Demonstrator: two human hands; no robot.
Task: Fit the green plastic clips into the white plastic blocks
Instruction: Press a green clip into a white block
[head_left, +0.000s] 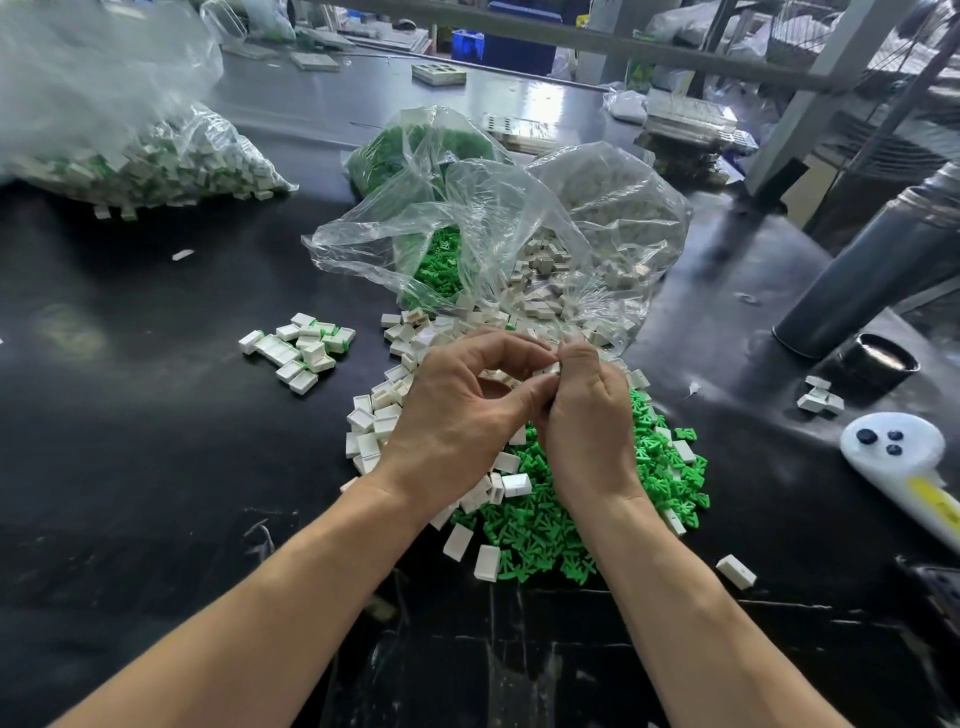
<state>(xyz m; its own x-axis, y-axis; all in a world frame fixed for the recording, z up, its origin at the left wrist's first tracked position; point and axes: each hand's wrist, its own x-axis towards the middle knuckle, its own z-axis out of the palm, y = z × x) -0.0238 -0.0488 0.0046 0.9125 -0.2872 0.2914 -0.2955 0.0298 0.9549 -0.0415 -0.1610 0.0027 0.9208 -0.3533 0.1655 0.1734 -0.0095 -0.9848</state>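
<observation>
My left hand (457, 410) and my right hand (587, 415) meet above the middle of the black table, and both pinch one small white block (551, 370) between fingertips and thumbs. Whether a clip sits in it is hidden by my fingers. Under my hands lies a heap of loose white blocks (379, 415), and beside it on the right a heap of green clips (540, 525). A small group of fitted blocks with green showing (301, 345) lies to the left.
Open clear bags of green clips (436, 270) and white blocks (587, 260) stand behind my hands. A big bag of fitted blocks (156, 156) lies far left. A grey cylinder (872, 270), a black cap (883, 358) and a white handheld device (904, 462) occupy the right.
</observation>
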